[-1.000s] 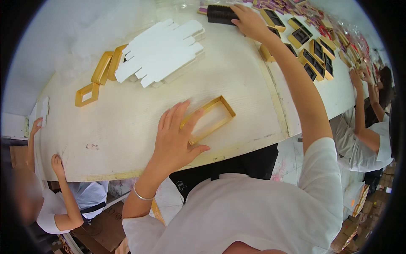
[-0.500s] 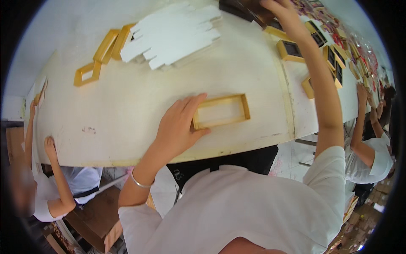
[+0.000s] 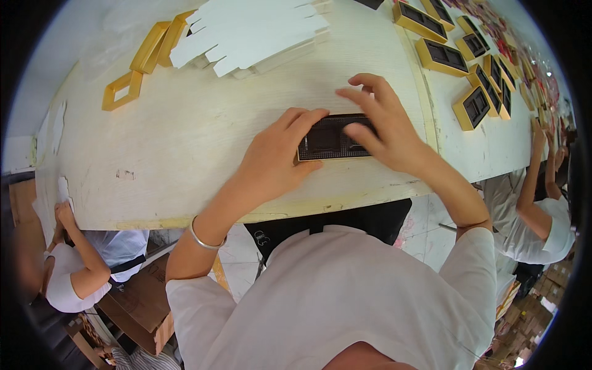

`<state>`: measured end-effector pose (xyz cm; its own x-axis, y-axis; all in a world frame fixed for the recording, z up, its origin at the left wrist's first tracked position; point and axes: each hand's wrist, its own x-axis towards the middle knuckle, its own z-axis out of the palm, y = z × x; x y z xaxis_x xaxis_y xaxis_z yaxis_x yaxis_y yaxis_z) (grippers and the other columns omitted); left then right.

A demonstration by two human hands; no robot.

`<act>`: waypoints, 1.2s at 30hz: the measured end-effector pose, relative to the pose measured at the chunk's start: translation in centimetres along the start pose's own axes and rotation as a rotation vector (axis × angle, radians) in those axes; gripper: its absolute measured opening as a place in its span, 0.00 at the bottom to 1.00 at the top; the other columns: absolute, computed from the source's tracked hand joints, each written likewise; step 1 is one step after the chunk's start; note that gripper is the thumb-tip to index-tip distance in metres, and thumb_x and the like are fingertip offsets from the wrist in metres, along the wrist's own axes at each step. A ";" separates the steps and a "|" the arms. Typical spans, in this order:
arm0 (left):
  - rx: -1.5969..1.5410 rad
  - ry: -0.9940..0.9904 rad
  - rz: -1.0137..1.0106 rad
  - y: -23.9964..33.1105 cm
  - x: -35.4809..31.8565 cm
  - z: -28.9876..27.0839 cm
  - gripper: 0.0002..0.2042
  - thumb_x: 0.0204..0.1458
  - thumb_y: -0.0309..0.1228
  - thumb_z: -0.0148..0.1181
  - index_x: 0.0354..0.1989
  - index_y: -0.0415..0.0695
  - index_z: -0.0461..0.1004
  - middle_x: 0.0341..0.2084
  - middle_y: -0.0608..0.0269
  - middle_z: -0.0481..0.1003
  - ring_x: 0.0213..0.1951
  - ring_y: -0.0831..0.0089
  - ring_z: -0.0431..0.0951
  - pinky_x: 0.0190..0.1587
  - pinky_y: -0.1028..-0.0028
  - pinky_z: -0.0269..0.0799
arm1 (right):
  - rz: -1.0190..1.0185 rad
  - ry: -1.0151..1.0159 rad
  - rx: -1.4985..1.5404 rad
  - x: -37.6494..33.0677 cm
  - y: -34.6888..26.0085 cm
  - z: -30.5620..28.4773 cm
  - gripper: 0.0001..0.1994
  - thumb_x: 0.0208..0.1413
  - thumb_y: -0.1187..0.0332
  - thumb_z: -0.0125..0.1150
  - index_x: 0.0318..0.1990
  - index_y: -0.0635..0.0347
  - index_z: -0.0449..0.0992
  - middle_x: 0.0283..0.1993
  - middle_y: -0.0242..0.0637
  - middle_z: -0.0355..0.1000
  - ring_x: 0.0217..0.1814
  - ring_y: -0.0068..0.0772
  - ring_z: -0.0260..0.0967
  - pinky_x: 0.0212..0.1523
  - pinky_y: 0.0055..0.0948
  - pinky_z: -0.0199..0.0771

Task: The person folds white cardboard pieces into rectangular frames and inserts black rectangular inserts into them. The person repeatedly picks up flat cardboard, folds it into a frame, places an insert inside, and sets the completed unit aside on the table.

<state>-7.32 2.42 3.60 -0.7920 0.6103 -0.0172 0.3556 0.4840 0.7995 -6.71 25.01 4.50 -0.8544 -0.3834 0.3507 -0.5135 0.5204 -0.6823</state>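
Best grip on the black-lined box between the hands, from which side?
Likely pinch the long walls of the black-lined box near its left end, from the left: it lies flat and narrow enough for the left hand to span.

A broad, cream-white desk with a faint grain [image 3: 154, 142] fills most of the room in front of me, its front edge [image 3: 154, 225] yellowed and worn. A small dark scuff [image 3: 125, 175] marks the top toward the left, and a yellowish seam [image 3: 425, 92] crosses it on the right. Beyond the left end rises a plain, pale blue-grey wall [image 3: 43, 80]. Below, I see a white tiled floor [image 3: 425, 225] with pinkish stains [image 3: 405, 232]. An open brown cardboard carton [image 3: 132, 308] sits at lower left; more brown boxes [image 3: 552, 290] crowd the lower right. The light is bright and fairly even.
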 end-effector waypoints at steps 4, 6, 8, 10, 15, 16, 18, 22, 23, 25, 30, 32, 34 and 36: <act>-0.013 -0.017 -0.014 -0.8 -0.4 -0.8 0.33 0.38 0.24 0.69 0.58 0.48 0.65 0.47 0.61 0.68 0.42 0.61 0.72 0.41 0.69 0.72 | -0.295 -0.285 -0.089 -1.0 0.3 -3.4 0.17 0.49 0.74 0.60 0.49 0.66 0.74 0.49 0.47 0.66 0.45 0.45 0.66 0.44 0.35 0.70; 0.019 -0.094 -0.019 -0.6 0.1 -1.1 0.36 0.38 0.24 0.69 0.60 0.50 0.63 0.48 0.61 0.68 0.41 0.61 0.72 0.41 0.69 0.72 | -0.522 -0.344 -0.412 -1.7 0.4 -3.7 0.18 0.42 0.78 0.60 0.46 0.69 0.75 0.49 0.48 0.67 0.46 0.44 0.68 0.45 0.36 0.72; 0.068 -0.140 0.010 -0.4 0.3 -1.2 0.39 0.38 0.24 0.70 0.63 0.51 0.60 0.48 0.60 0.67 0.42 0.61 0.72 0.41 0.68 0.72 | -0.575 -0.357 -0.462 -2.1 0.7 -3.7 0.18 0.43 0.78 0.62 0.46 0.69 0.75 0.52 0.49 0.67 0.48 0.46 0.69 0.46 0.36 0.73; 0.131 -0.154 0.064 -0.7 0.4 -1.0 0.42 0.38 0.25 0.70 0.65 0.52 0.57 0.49 0.59 0.66 0.42 0.60 0.72 0.42 0.68 0.71 | -0.532 -0.385 -0.341 -2.3 1.1 -3.5 0.18 0.44 0.78 0.62 0.46 0.70 0.75 0.53 0.49 0.68 0.48 0.46 0.69 0.46 0.36 0.74; 0.189 -0.149 0.209 -1.4 -0.4 -1.1 0.43 0.38 0.25 0.69 0.67 0.52 0.55 0.49 0.57 0.65 0.46 0.56 0.70 0.46 0.66 0.68 | -0.310 -0.465 0.067 -2.3 0.9 -3.4 0.15 0.47 0.82 0.60 0.45 0.71 0.74 0.52 0.49 0.68 0.42 0.45 0.71 0.42 0.36 0.75; 0.169 -0.152 0.220 -1.4 -0.3 -1.2 0.43 0.37 0.25 0.69 0.67 0.52 0.55 0.49 0.57 0.65 0.46 0.56 0.69 0.47 0.66 0.68 | -0.364 -0.487 -0.024 -2.6 1.1 -3.4 0.15 0.45 0.80 0.61 0.44 0.70 0.75 0.52 0.50 0.68 0.40 0.42 0.70 0.41 0.36 0.75; 0.120 -0.227 0.177 -1.2 0.1 -1.8 0.43 0.37 0.25 0.69 0.66 0.52 0.55 0.49 0.57 0.66 0.47 0.57 0.69 0.47 0.66 0.68 | -0.573 -0.464 -0.188 -2.3 1.0 -3.1 0.16 0.44 0.79 0.61 0.43 0.69 0.76 0.52 0.50 0.68 0.40 0.41 0.70 0.41 0.35 0.75; 0.171 -0.285 0.230 -1.2 0.3 -2.4 0.43 0.37 0.24 0.69 0.66 0.52 0.56 0.49 0.58 0.66 0.47 0.57 0.69 0.46 0.66 0.68 | -0.595 -0.539 -0.300 -1.8 0.4 -3.3 0.17 0.43 0.73 0.61 0.43 0.70 0.76 0.55 0.50 0.66 0.46 0.40 0.69 0.46 0.34 0.73; 0.210 -0.271 0.246 -1.2 0.3 -2.4 0.42 0.37 0.26 0.69 0.66 0.52 0.57 0.49 0.58 0.66 0.46 0.58 0.69 0.46 0.66 0.67 | -0.568 -0.569 -0.307 -1.8 0.2 -3.3 0.17 0.43 0.72 0.61 0.43 0.71 0.76 0.56 0.49 0.65 0.47 0.39 0.68 0.48 0.34 0.72; 0.289 -0.239 0.271 -1.5 -0.1 -2.0 0.42 0.37 0.30 0.70 0.65 0.50 0.58 0.49 0.58 0.66 0.45 0.59 0.69 0.46 0.65 0.66 | -0.535 -0.524 -0.387 -2.1 -1.9 -3.1 0.19 0.47 0.68 0.59 0.46 0.71 0.74 0.61 0.50 0.61 0.55 0.44 0.66 0.55 0.39 0.67; 0.648 -0.008 0.300 0.3 -0.4 1.7 0.40 0.39 0.45 0.67 0.64 0.47 0.59 0.52 0.58 0.64 0.45 0.62 0.66 0.49 0.66 0.60 | -0.410 -0.249 -0.571 -6.8 0.3 -0.1 0.19 0.50 0.67 0.55 0.48 0.71 0.73 0.59 0.53 0.65 0.65 0.49 0.60 0.65 0.47 0.57; 0.630 0.015 0.306 1.4 0.2 2.7 0.40 0.43 0.49 0.64 0.65 0.47 0.58 0.57 0.55 0.62 0.51 0.60 0.64 0.53 0.62 0.58 | -0.406 -0.194 -0.551 -7.2 2.7 -1.8 0.17 0.49 0.70 0.56 0.46 0.71 0.74 0.56 0.53 0.68 0.63 0.50 0.62 0.64 0.45 0.60; 0.687 0.160 0.319 1.5 1.7 1.5 0.40 0.44 0.49 0.63 0.65 0.47 0.57 0.60 0.53 0.59 0.56 0.58 0.62 0.57 0.59 0.55 | -0.293 -0.032 -0.588 -8.4 5.1 -4.8 0.14 0.45 0.76 0.57 0.41 0.72 0.74 0.53 0.52 0.70 0.60 0.49 0.66 0.59 0.42 0.68; 0.803 0.349 0.249 0.4 4.0 -0.2 0.37 0.46 0.47 0.63 0.64 0.47 0.59 0.62 0.52 0.59 0.61 0.56 0.59 0.61 0.55 0.51 | -0.132 0.035 -0.771 -9.7 7.1 -9.1 0.12 0.44 0.80 0.57 0.40 0.70 0.74 0.51 0.48 0.72 0.58 0.48 0.68 0.58 0.42 0.69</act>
<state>-10.44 4.90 4.02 -0.7050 0.5941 0.3872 0.6716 0.7348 0.0954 -2.79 39.40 2.07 -0.7781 -0.4613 0.4263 -0.5098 0.8603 0.0005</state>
